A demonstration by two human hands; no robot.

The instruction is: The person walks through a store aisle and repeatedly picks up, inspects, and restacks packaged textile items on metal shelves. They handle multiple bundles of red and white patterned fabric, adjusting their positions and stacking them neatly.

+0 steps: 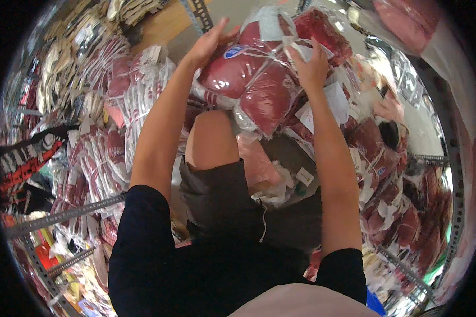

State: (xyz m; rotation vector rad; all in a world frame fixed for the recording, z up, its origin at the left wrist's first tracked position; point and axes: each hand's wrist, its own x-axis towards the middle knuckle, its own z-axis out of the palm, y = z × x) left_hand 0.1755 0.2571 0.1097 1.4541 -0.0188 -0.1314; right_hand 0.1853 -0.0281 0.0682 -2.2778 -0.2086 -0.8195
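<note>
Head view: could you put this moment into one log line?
left hand: open, upper left of maroon wrapped bundle | right hand: at its right side, grip unclear | nearby: tied stacks, metal bar

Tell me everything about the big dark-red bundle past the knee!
The dark-red bundle looks puffy inside shiny, clear plastic. Pale ties cross it, dividing it into lobes. It has a blue oval label and a pale patch. Beyond the bare knee, it is between the left grip and right grip, which seems to touch it.
</note>
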